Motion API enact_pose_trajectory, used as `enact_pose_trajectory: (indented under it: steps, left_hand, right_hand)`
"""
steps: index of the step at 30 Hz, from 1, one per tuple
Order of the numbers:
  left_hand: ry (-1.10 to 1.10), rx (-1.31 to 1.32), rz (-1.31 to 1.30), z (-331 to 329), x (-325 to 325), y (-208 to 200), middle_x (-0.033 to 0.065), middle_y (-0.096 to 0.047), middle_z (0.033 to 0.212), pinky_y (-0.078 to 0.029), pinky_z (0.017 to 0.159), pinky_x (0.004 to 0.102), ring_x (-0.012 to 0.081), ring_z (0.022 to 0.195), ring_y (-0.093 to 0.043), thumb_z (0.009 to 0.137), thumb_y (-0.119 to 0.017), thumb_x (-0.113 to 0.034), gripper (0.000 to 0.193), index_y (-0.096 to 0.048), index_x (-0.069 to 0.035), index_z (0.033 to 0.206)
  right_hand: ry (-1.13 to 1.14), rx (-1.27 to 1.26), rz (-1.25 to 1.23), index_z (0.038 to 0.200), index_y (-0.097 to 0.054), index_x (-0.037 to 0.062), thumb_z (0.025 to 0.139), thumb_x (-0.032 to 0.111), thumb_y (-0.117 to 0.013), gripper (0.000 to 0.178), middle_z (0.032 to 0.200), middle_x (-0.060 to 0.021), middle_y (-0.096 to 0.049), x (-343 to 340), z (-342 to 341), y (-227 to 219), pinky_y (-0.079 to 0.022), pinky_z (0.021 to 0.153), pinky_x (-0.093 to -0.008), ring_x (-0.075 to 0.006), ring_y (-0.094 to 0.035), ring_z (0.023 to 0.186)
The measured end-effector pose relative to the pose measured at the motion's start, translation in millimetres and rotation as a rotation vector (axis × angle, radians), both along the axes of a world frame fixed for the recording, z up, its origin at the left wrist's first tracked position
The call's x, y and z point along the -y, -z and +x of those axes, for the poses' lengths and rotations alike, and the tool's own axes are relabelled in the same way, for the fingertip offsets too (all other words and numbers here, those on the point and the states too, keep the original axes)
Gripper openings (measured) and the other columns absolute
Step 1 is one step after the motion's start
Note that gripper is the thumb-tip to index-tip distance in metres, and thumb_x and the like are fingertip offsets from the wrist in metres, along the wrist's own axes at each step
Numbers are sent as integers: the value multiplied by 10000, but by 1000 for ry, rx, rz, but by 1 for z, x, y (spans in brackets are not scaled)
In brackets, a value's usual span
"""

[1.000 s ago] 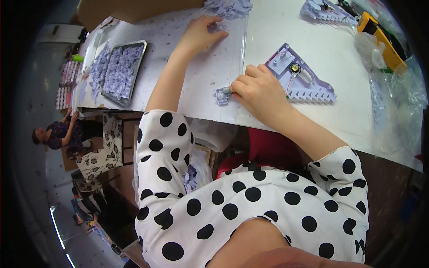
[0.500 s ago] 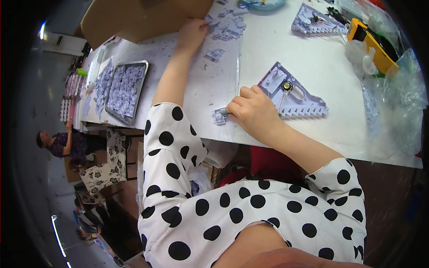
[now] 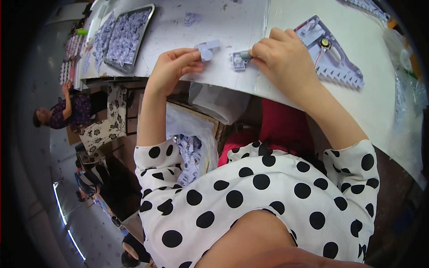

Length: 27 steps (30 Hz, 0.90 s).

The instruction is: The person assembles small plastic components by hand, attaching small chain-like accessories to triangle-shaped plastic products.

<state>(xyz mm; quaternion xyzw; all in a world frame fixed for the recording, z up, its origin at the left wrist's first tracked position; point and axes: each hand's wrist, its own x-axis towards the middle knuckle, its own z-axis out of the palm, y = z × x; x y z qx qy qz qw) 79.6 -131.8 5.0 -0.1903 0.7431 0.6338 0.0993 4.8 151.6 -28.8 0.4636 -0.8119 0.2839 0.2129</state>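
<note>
Between the thumb and fingers of my left hand (image 3: pixel 175 67) is a small pale purple plastic piece (image 3: pixel 208 49) with a round end and a flat tab, held above the table near its front edge. My right hand (image 3: pixel 283 60) pinches a short grey cylinder (image 3: pixel 245 55), which sits in a small pale purple plastic housing (image 3: pixel 239 62). The two parts are close together but apart. Right beside my right hand lies a purple saw-toothed plastic shell (image 3: pixel 348 67) with a round speaker (image 3: pixel 325 43) and thin wires inside.
A metal tray (image 3: pixel 152 22) full of small purple parts stands on the left of the table, with loose parts beside it. Another loose purple part (image 3: pixel 192 18) lies farther back. Clear plastic bags (image 3: pixel 409 89) lie at right. Below, an open bag (image 3: pixel 190 152) holds more parts. A seated person (image 3: pixel 60 109) is far left.
My left hand has come back from the pile of parts by the cardboard box, now with a plastic piece in it. The view has shifted; my right hand still grips the grey cylinder.
</note>
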Motion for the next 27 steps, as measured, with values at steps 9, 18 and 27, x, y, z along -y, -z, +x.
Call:
enact_pose_trajectory:
  steps: [9, 18, 27]
  left_hand:
    - [232, -499, -922, 27, -30, 11, 82, -729, 1188, -492, 994, 347, 214, 1058, -679, 819, -823, -162, 314, -714, -26, 1081]
    - [209, -587, -146, 19, -54, 26, 236, -631, 1306, -522, 1034, 373, 263, 1229, -611, 817, -750, 112, 339, -648, 52, 1135]
    - [280, -651, -137, 9, -58, 44, 281, -590, 1356, -449, 1123, 445, 311, 1292, -572, 798, -723, 162, 371, -632, 75, 1147]
  right_hand:
    - [-130, 142, 65, 767, -736, 109, 770, 217, -728, 109, 762, -46, -690, -6, -9, -12, -431, 819, -396, -255, -599, 875]
    - [-133, 81, -30, 856, -711, 100, 748, 208, -740, 155, 869, -37, -672, -12, -19, -10, -425, 850, -389, -238, -568, 980]
    - [-42, -89, 48, 706, -733, 88, 726, 167, -682, 97, 787, -41, -704, -14, -24, -8, -441, 849, -384, -240, -609, 933]
